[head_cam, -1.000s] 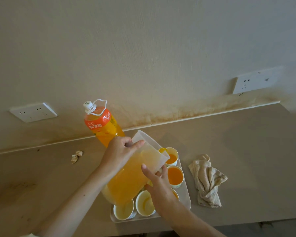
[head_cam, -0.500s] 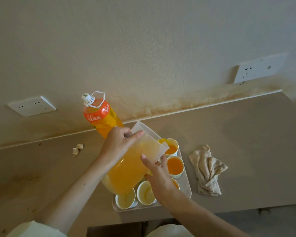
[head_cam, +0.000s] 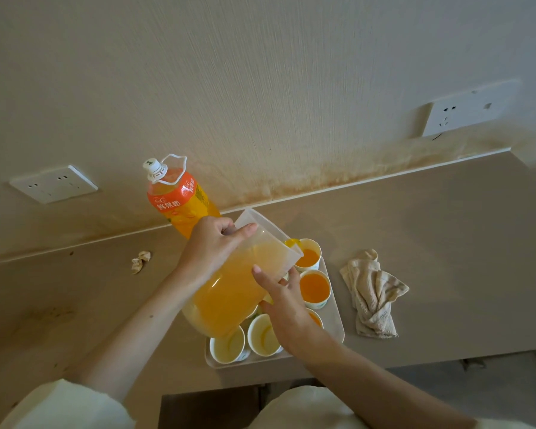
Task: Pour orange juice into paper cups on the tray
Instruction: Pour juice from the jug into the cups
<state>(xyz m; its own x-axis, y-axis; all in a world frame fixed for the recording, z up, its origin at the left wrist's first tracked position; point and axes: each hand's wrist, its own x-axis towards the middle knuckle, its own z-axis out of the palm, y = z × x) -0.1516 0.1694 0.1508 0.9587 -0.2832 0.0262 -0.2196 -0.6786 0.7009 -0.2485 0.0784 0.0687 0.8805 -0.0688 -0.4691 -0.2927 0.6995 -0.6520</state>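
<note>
A clear plastic pitcher [head_cam: 239,286] of orange juice is tilted toward the right over a white tray [head_cam: 334,320]. My left hand [head_cam: 214,246] grips its handle near the rim. My right hand [head_cam: 279,292] supports its underside, thumb up on the wall. Juice runs from the spout into the far paper cup [head_cam: 308,255], which is partly filled. Behind it toward me, another cup [head_cam: 314,287] is full of juice. Two near cups [head_cam: 228,345] [head_cam: 265,335] hold only a little. One more cup [head_cam: 316,317] is mostly hidden by my right hand.
An orange juice bottle [head_cam: 180,202] with a white cap stands behind the pitcher by the wall. A crumpled cloth [head_cam: 372,292] lies right of the tray. A small paper scrap [head_cam: 140,261] sits at left. Wall sockets [head_cam: 53,183] [head_cam: 464,111] flank the counter.
The pitcher stays tilted and pouring while the juice level in the far cup rises. The view has shifted, so the counter sits lower in frame; both hands keep their hold.
</note>
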